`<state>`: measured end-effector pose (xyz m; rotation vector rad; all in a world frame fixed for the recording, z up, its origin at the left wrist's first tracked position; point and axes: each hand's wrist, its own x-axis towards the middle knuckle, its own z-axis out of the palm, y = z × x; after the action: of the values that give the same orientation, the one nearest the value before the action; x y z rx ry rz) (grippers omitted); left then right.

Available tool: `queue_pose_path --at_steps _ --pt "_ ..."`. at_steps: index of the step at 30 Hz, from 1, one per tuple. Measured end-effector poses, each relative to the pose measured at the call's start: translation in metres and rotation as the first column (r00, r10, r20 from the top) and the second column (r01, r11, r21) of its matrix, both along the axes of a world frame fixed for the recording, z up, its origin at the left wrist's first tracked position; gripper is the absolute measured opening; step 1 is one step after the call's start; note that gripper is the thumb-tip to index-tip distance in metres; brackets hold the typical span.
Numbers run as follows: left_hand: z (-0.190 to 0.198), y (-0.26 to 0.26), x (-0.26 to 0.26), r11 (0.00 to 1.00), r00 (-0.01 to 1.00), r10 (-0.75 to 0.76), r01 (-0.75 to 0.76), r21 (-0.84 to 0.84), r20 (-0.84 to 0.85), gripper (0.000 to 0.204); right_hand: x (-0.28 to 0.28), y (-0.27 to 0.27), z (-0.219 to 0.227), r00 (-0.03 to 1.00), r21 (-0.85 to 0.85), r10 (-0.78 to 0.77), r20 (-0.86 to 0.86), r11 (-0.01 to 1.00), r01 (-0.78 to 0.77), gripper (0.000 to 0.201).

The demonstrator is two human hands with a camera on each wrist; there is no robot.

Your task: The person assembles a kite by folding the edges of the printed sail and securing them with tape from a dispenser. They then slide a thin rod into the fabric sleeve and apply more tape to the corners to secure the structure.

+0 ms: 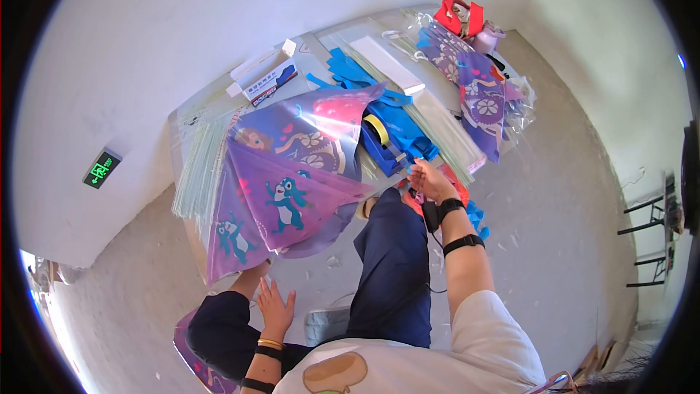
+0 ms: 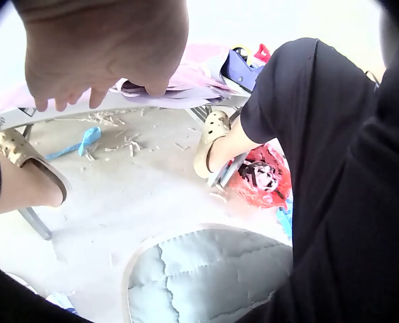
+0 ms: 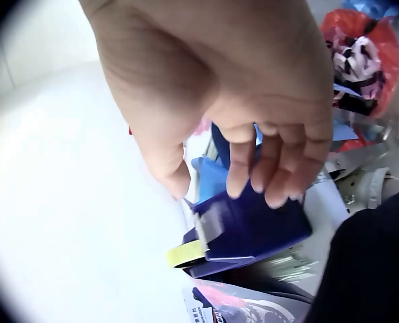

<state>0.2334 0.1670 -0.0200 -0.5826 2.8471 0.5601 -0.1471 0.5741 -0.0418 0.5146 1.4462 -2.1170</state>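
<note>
Beside the blue tape dispenser (image 1: 381, 147), my right hand (image 1: 434, 181) hovers with loosely bent fingers. In the right wrist view, the fingers (image 3: 240, 171) hang in front of the dispenser (image 3: 260, 225), thumb and forefinger apart, and nothing shows between them. The dispenser carries a yellow roll of tape (image 1: 376, 131), and a clear strip of tape (image 3: 211, 225) lies at its cutter. My left hand (image 1: 275, 310) is over my lap with fingers spread, holding nothing. Just beyond it, a purple and pink printed kite (image 1: 288, 201) with blue cartoon animals drapes over the table's near edge.
Bundled thin rods (image 1: 197, 168) lie at the table's left. Behind are an open box (image 1: 264, 76), blue ribbons (image 1: 354, 69) and a long white box (image 1: 386, 64). More printed kites (image 1: 481, 95) lie at the right. A red bag (image 2: 263, 178) of scraps stands on the floor.
</note>
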Motion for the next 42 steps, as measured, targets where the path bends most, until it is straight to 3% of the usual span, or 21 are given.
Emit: queue_pose_path --at_steps 1,3,11,21,23,24,26,27,29,30,31,32,33,34,36,37,38,39,41,42 --pt "0.001 0.0 0.0 1.0 1.0 0.006 -0.006 0.005 0.011 0.073 0.007 0.002 -0.003 0.991 -0.021 -0.083 0.108 0.996 0.086 0.04" --pt "-0.001 0.0 0.001 1.0 1.0 0.014 -0.014 0.011 0.022 0.073 0.02 0.005 -0.004 0.982 -0.057 -0.113 0.154 0.991 0.123 0.037" --pt "-0.006 -0.001 0.006 0.999 1.0 0.014 -0.015 0.033 0.018 0.072 0.02 -0.004 0.018 0.996 0.032 0.079 0.034 0.996 -0.08 0.034" --pt "-0.012 -0.007 0.019 0.998 0.999 0.029 -0.03 0.049 0.027 0.072 -0.002 -0.016 -0.01 1.0 0.324 0.016 -0.022 0.946 -0.008 0.019" --pt "-0.014 -0.008 0.022 0.998 1.0 0.03 -0.03 0.056 0.003 0.071 0.0 -0.024 -0.004 0.974 0.501 0.072 -0.215 0.864 0.047 0.021" --pt "-0.012 -0.009 0.023 0.998 0.999 0.036 -0.036 0.058 0.002 0.071 -0.002 -0.026 -0.008 0.973 0.503 0.078 -0.216 0.863 0.043 0.021" --pt "-0.011 -0.011 0.022 0.997 0.999 0.042 -0.04 0.061 -0.028 0.071 -0.009 -0.033 -0.013 0.939 0.691 0.101 -0.328 0.704 0.165 0.019" --pt "-0.012 -0.012 0.021 0.996 0.998 0.055 -0.053 0.066 -0.031 0.071 -0.012 -0.032 -0.007 0.937 0.694 0.115 -0.331 0.703 0.159 0.019" --pt "-0.019 -0.016 0.025 0.997 0.993 0.042 -0.035 0.072 -0.107 0.071 -0.019 -0.03 0.009 0.949 0.94 0.301 -0.091 0.34 -0.018 0.025" --pt "-0.019 -0.019 0.023 0.996 0.991 0.043 -0.033 0.087 -0.124 0.07 -0.004 -0.029 0.024 0.874 0.936 0.421 -0.244 0.337 0.099 0.035" --pt "-0.016 -0.021 0.021 0.994 0.989 0.059 -0.046 0.095 -0.133 0.07 -0.016 -0.01 -0.003 0.784 0.954 0.559 -0.27 0.267 0.139 0.033" --pt "-0.014 -0.026 0.02 0.997 0.975 0.06 -0.049 0.057 -0.215 0.069 -0.008 -0.001 -0.007 0.751 0.914 0.561 -0.348 0.383 0.137 0.031" --pt "-0.012 -0.03 0.018 0.998 0.956 0.062 -0.06 0.014 -0.288 0.069 -0.032 0.034 -0.061 0.785 0.897 0.551 -0.281 0.443 0.01 0.028" --pt "-0.01 -0.037 0.012 0.997 0.945 0.072 -0.079 -0.01 -0.318 0.071 -0.008 0.014 -0.002 0.809 0.916 0.553 -0.198 0.398 -0.048 0.023" --pt "-0.004 -0.057 -0.006 0.99 0.933 0.115 -0.137 -0.041 -0.342 0.074 -0.02 0.012 -0.003 0.778 0.887 0.574 -0.257 0.46 -0.047 0.019" --pt "-0.003 -0.068 -0.016 0.984 0.927 0.151 -0.175 -0.042 -0.342 0.076 -0.018 -0.003 0.021 0.727 0.908 0.636 -0.259 0.417 -0.041 0.017" --pt "-0.007 -0.079 -0.023 0.977 0.923 0.184 -0.21 -0.042 -0.339 0.076 -0.014 -0.022 0.042 0.715 0.868 0.613 -0.335 0.496 -0.019 0.017" --pt "-0.016 -0.088 -0.031 0.966 0.918 0.195 -0.24 -0.093 -0.347 0.077 -0.012 -0.047 0.066 0.718 0.871 0.627 -0.302 0.488 -0.06 0.014" --pt "-0.033 -0.1 -0.047 0.951 0.909 0.225 -0.284 -0.125 -0.352 0.078 0.006 -0.102 0.12 0.597 0.884 0.74 -0.309 0.456 -0.107 0.012" --pt "-0.041 -0.104 -0.055 0.948 0.93 0.246 -0.29 -0.132 -0.274 0.079 0.012 -0.129 0.137 0.583 0.889 0.754 -0.302 0.443 -0.113 0.012"
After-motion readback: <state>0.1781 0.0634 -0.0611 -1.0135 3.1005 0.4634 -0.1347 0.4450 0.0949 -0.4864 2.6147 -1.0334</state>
